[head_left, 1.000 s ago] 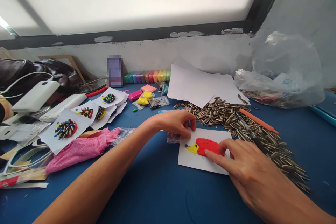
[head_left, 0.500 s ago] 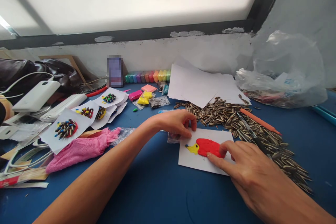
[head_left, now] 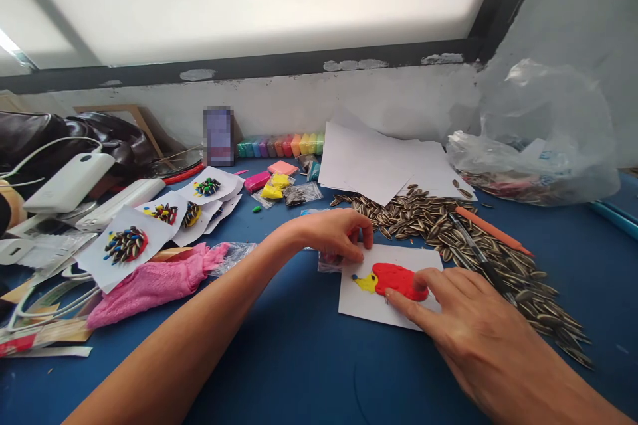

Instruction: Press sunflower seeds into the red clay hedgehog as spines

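A white paper card lies on the blue table. Pressed flat on it is a patch of red modelling clay, with a pointed yellow clay head at its left end, which has a dark eye and a blue tip. My left hand is curled at the card's upper left corner, thumb and fingertips holding it down. My right hand has its thumb on the lower edge of the red clay and its index finger at the right end, bracketing it. The other right fingers are folded under, partly hidden.
Sunflower seeds are heaped behind and right of the card, with a pen and an orange stick on them. Paper sheets lie behind. Finished seed-and-clay cards and a pink cloth are at left.
My right thumb has slid a little left along the lower edge of the red clay, and the index finger has shifted slightly. My left hand and the card stay put.
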Demonstrator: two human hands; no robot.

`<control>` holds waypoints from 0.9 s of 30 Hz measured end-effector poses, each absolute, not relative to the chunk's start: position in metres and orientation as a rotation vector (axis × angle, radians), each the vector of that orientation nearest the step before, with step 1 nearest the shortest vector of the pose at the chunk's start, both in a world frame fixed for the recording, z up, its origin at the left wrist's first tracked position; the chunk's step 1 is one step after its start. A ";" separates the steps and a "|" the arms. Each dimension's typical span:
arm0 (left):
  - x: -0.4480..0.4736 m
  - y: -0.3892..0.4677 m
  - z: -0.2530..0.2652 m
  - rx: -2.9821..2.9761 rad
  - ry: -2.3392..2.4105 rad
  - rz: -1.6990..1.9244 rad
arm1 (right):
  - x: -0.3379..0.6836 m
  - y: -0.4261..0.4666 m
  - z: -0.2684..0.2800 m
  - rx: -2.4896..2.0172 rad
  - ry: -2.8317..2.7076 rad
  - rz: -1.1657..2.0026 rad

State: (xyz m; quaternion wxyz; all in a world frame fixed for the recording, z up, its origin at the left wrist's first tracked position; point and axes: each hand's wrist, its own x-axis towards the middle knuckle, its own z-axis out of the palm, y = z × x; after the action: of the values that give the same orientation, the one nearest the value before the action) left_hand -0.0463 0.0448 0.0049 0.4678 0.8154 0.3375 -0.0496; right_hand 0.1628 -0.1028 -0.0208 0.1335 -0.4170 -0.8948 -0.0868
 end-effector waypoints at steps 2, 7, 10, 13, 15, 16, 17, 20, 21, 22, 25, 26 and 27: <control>-0.046 0.045 0.004 2.001 0.824 -0.117 | 0.162 -0.103 -0.022 -1.181 -2.586 -0.270; -0.046 0.046 0.003 1.990 0.821 -0.115 | 0.159 -0.102 -0.023 -1.165 -2.571 -0.289; -0.046 0.046 0.002 1.988 0.814 -0.110 | 0.158 -0.101 -0.022 -1.143 -2.580 -0.261; -0.046 0.046 0.003 1.984 0.818 -0.117 | 0.157 -0.099 -0.020 -1.119 -2.568 -0.246; -0.046 0.045 0.003 1.990 0.820 -0.117 | 0.157 -0.098 -0.019 -1.120 -2.555 -0.247; -0.046 0.045 0.003 1.992 0.821 -0.116 | 0.156 -0.098 -0.019 -1.121 -2.553 -0.248; -0.045 0.045 0.003 1.995 0.824 -0.115 | 0.155 -0.097 -0.019 -1.123 -2.556 -0.244; -0.046 0.045 0.002 1.996 0.829 -0.114 | 0.154 -0.097 -0.021 -1.146 -2.555 -0.220; -0.046 0.045 0.002 1.993 0.829 -0.115 | 0.153 -0.097 -0.022 -1.156 -2.554 -0.211; -0.046 0.045 0.001 1.987 0.829 -0.118 | 0.153 -0.098 -0.023 -1.164 -2.553 -0.204; -0.046 0.045 0.001 1.983 0.826 -0.118 | 0.152 -0.098 -0.023 -1.167 -2.554 -0.178; -0.046 0.045 0.002 1.985 0.825 -0.117 | 0.153 -0.098 -0.023 -1.164 -2.554 -0.167; -0.046 0.045 0.002 1.988 0.825 -0.116 | 0.154 -0.098 -0.022 -1.163 -2.552 -0.156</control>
State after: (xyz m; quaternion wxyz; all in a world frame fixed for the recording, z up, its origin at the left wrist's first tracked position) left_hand -0.0459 0.0450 0.0022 0.4735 0.8124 0.3370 -0.0473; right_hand 0.1539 -0.0977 -0.0216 0.1656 -0.4082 -0.8961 -0.0547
